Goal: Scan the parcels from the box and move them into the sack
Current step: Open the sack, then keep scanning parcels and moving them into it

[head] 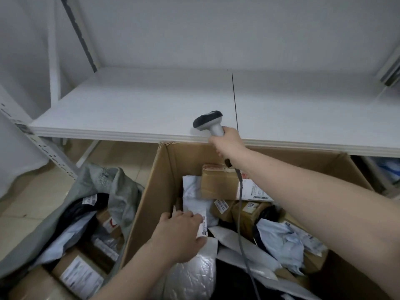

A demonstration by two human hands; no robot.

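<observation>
two bare hands in play, both arms coming in from the bottom and right edges of the frame. nearest, at lower centre, the left hand [180, 237] reaches down into the cardboard box [142, 204], fingers curled over the edge of a white mailer [195, 204], thumb out against its label; whether it truly grips or only presses, hard to tell. just below that hand lies one silvery bubble-wrap parcel [194, 276], its lower part cut off by the frame edge. the box holds a jumble: i count at least three brown cartons, including the taped carton [218, 182] at the back, plus several pale poly bags, but the pile overlaps so much that a full count is not possible. labels are blurred, unreadable. at lower left, the grey sack [95, 187] gapes open beside the box, with roughly four or five parcels already inside, some half buried. further up, centre frame, the right hand [227, 141] is wrapped round the handle of one barcode scanner [208, 122], its head over the front edge of the white shelf [129, 105], its cable [240, 213] trailing down across the box. one thin dark line runs across the shelf behind it.
</observation>
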